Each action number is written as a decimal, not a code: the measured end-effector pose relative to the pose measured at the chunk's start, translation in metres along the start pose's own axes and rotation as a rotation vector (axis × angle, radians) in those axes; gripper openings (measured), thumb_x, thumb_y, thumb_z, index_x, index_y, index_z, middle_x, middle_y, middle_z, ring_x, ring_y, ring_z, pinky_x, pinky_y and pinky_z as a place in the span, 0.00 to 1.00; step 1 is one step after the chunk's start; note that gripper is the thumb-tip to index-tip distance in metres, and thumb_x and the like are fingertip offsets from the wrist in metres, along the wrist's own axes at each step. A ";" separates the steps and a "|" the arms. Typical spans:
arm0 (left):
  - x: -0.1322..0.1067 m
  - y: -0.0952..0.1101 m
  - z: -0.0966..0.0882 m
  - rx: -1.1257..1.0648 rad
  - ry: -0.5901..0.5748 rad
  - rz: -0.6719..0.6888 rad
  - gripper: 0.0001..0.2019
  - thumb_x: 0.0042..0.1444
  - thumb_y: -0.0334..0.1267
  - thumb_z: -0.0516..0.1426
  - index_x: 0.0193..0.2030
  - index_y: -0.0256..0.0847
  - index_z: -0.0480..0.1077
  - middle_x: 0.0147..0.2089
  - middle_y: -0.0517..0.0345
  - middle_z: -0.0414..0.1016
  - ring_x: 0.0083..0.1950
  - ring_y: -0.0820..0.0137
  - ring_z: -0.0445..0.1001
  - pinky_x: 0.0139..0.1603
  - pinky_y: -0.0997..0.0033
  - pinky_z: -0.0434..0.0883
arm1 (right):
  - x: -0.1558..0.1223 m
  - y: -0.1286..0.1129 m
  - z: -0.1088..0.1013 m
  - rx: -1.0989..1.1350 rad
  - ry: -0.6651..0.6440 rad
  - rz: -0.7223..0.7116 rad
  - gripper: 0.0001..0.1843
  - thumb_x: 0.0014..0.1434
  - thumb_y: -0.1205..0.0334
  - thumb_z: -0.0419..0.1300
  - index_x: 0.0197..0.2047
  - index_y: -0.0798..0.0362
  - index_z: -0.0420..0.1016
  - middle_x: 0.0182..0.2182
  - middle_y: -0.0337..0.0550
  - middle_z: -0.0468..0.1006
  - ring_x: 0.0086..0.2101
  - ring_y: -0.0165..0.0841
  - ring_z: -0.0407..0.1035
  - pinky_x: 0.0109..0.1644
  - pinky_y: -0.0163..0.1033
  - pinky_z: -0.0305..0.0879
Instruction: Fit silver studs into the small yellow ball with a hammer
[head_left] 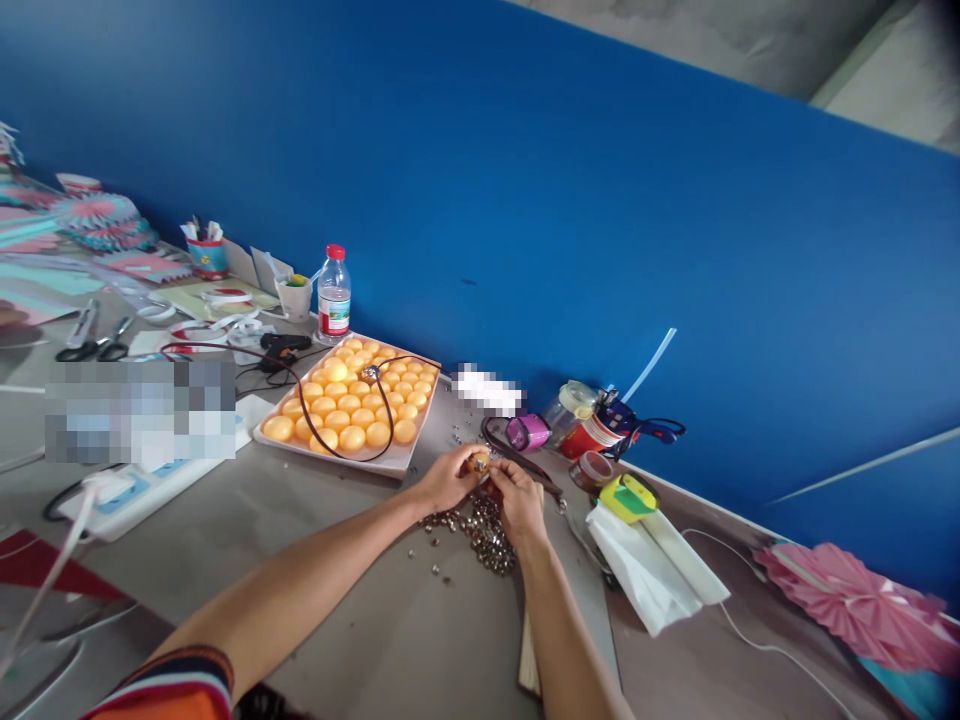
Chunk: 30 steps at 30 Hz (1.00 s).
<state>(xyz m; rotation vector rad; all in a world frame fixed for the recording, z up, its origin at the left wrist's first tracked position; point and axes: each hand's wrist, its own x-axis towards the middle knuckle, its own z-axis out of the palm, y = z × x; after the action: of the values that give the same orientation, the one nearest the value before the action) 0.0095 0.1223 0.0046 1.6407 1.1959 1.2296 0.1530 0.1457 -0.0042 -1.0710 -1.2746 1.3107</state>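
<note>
My left hand (448,482) is closed around an orange ball (478,463), which has small shiny pieces on its face. My right hand (517,500) is beside it, thumb and fingers pinched together at the ball's edge; whatever is between the fingertips is too small to make out. Just below both hands lies a pile of shiny metallic beads or studs (491,540), with a few strays around it. Farther left, a white tray (390,467) holds rows of similar orange balls. A dark cord (304,400) loops over them, near one ball with a shiny covering (370,374).
A wooden strip (529,640) runs under my right forearm. A plastic bottle (334,297) stands behind the tray, near a black glue gun (281,352). Scissors (97,345) and a power strip (157,490) lie left. A purple object (528,432), jars and a yellow-green item (628,498) line the blue partition.
</note>
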 end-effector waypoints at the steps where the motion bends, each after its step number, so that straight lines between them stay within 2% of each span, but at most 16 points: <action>1: 0.000 0.000 0.000 0.002 0.001 0.001 0.17 0.52 0.34 0.54 0.49 0.37 0.66 0.35 0.56 0.74 0.41 0.67 0.70 0.43 0.70 0.67 | 0.000 -0.001 0.000 -0.005 0.001 -0.004 0.03 0.45 0.60 0.62 0.25 0.48 0.74 0.17 0.32 0.68 0.21 0.29 0.59 0.28 0.34 0.55; 13: 0.000 -0.001 0.002 0.028 0.007 0.008 0.17 0.51 0.31 0.52 0.49 0.37 0.66 0.37 0.56 0.75 0.43 0.66 0.71 0.45 0.69 0.68 | -0.001 0.002 0.001 0.090 -0.044 0.044 0.02 0.44 0.61 0.61 0.24 0.49 0.72 0.18 0.32 0.68 0.22 0.29 0.60 0.28 0.34 0.55; 25: 0.000 -0.006 0.001 0.104 0.005 0.075 0.18 0.50 0.28 0.51 0.50 0.37 0.65 0.48 0.51 0.73 0.49 0.65 0.70 0.51 0.66 0.66 | 0.001 0.005 0.000 0.065 -0.058 0.047 0.02 0.45 0.60 0.61 0.24 0.48 0.72 0.18 0.32 0.68 0.22 0.29 0.60 0.28 0.35 0.56; 30: -0.001 -0.009 0.001 0.140 0.004 0.095 0.18 0.51 0.28 0.51 0.50 0.38 0.65 0.46 0.52 0.73 0.48 0.65 0.70 0.51 0.64 0.66 | 0.000 0.003 0.002 0.109 -0.056 0.067 0.03 0.44 0.61 0.62 0.23 0.48 0.71 0.18 0.31 0.68 0.22 0.29 0.60 0.29 0.35 0.57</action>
<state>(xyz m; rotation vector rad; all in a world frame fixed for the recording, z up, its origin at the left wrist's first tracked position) 0.0082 0.1233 -0.0044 1.8162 1.2436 1.2317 0.1505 0.1451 -0.0071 -1.0134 -1.2026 1.4530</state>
